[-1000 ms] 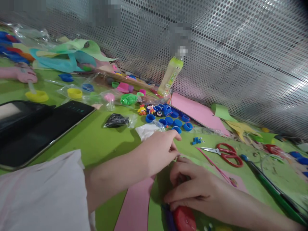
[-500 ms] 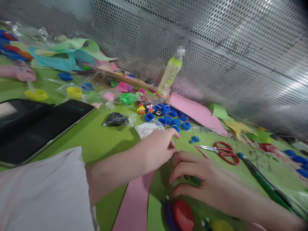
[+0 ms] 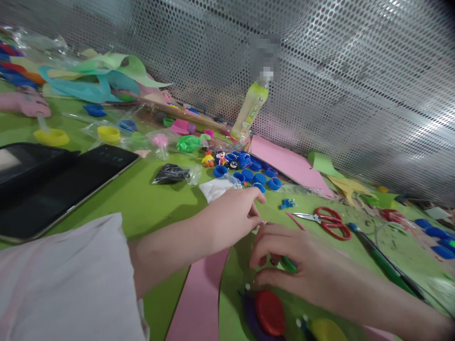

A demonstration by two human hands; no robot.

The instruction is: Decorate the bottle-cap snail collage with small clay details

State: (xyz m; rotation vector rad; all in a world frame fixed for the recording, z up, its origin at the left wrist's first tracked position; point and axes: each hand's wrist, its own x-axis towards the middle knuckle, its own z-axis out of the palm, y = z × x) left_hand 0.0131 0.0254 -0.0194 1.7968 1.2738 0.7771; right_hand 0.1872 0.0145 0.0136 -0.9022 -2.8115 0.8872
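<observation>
Head view, green felt-like table surface [image 3: 142,203], perforated metal screen behind.

Left hand [image 3: 232,215]: reaches in from the white sleeve [image 3: 64,279], fingers loosely curled with the index finger extended over the table. Its fingertips meet the right hand's fingers; whatever sits at that contact is too small to make out. Cannot tell whether it grips anything.

Right hand [image 3: 295,265]: lies low over the table, fingers bent downward and closed narrowly round a small green piece [image 3: 288,264], of which only a short stretch shows between fingers and palm. Its shape and full length are hidden by the hand.

Just in front of the right hand: a red round plastic cap [image 3: 270,312] on a dark purple shape [image 3: 249,315], the latter partly covered by the cap. A yellow rounded piece [image 3: 325,330] beside it runs out at the bottom edge. A pink foam sheet [image 3: 199,298] passes under the left forearm, also cut off at the bottom.

Further off: red-handled scissors [image 3: 329,222] lie right of the hands, apart from them; a cluster of blue plastic bottle caps [image 3: 254,173] beyond the left hand; a white packet in clear film [image 3: 216,188], its near edge covered by the left hand. A dark tablet [image 3: 60,184] lies left, cut at the frame edge. The green drink bottle [image 3: 249,111] leans at the screen; its top is blurred.
</observation>
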